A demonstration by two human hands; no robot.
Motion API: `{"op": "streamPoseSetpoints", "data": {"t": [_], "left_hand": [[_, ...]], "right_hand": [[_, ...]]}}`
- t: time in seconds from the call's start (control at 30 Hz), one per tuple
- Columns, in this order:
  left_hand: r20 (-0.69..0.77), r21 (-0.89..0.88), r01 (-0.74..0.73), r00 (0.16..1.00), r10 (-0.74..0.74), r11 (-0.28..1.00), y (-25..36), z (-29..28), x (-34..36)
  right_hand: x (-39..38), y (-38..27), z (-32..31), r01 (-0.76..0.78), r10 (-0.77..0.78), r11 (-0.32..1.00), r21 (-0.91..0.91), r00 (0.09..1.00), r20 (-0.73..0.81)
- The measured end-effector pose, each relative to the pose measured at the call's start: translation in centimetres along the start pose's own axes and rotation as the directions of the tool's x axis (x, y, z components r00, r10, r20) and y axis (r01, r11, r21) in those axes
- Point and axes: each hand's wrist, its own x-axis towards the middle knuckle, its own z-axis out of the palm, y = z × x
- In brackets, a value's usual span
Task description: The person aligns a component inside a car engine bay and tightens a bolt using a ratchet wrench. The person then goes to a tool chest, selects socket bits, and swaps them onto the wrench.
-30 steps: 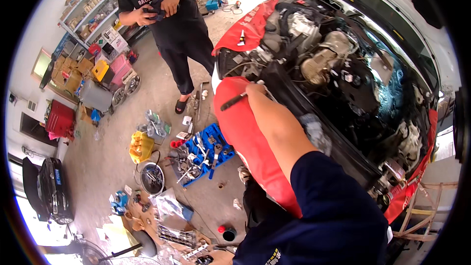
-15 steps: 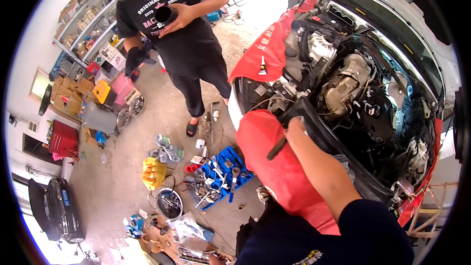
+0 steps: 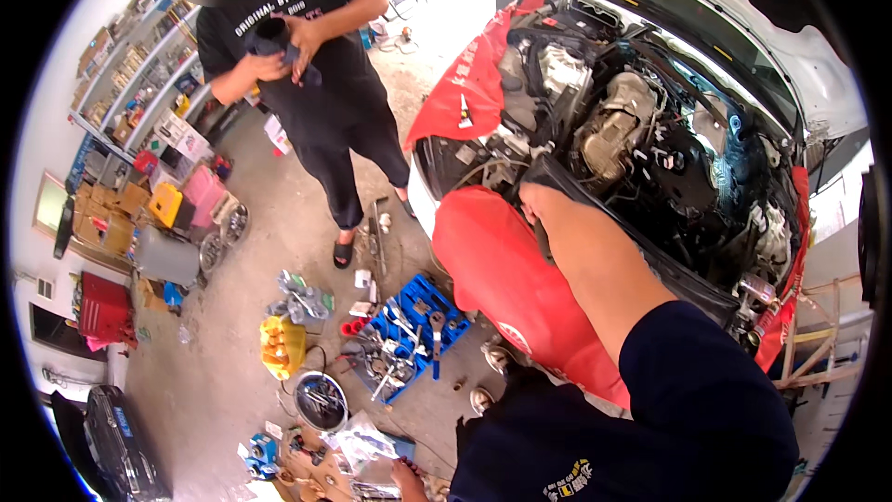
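My right hand (image 3: 537, 204) is closed on a dark tool handle (image 3: 543, 242) that hangs over the red cover (image 3: 492, 288), by the black front edge (image 3: 576, 191) of the open engine bay. The tool's far end is hidden by my hand and forearm. Low in the picture, my left hand (image 3: 403, 476) shows only in part beside plastic bags and metal parts (image 3: 367, 439); its grip is hidden. The engine (image 3: 623, 116) lies beyond my right hand, with a small tube (image 3: 464, 112) on the upper red cover.
A co-worker (image 3: 325, 102) stands left of the car, both hands on a dark item (image 3: 274, 37). A blue tool case (image 3: 427, 297), yellow container (image 3: 279, 353) and metal bucket (image 3: 321, 400) lie on the floor. Shelves and boxes line the left wall; a raised hood is at top right.
My right hand stays at the front edge, the tool now pointing more steeply down. The co-worker's hands separated, then came together again on the dark item. The view has shifted slightly.
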Motion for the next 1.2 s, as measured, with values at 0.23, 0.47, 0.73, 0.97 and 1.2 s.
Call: {"op": "streamPoseSetpoints", "data": {"t": [0.23, 0.47, 0.73, 0.97, 1.2], "left_hand": [[-0.035, -0.176, 0.331, 0.939, -0.342, 0.927, -10.7, -7.7, 0.0], [0.301, 0.285, -0.196, 0.948, 0.107, 0.938, 4.1, 7.0, -7.4], [0.982, -0.177, -0.83, -0.185, 0.038, 0.528, 7.5, 23.1, -30.0], [0.682, -0.544, -0.778, -0.628, -0.376, 0.314, 0.3, 23.3, -44.2], [0.381, -0.632, -0.639, -0.749, -0.543, 0.439, -14.2, 21.6, -54.6]], "right_hand": [[-6.6, -4.4, -0.9, -0.146, 0.112, 0.979, 0.139, 0.967, 0.228], [-26.8, 9.4, -7.9, 0.433, -0.452, 0.891, 0.14, 0.874, 0.179], [-45.8, 32.2, -5.5, 0.61, -0.582, 0.792, 0.01, 0.75, 0.313], [-55.3, 43.9, -11.7, 0.576, -0.618, 0.661, 0.481, 0.781, -0.088], [-58.4, 56.5, -22.0, 0.678, -0.637, 0.576, 0.457, 0.723, -0.269]]}}
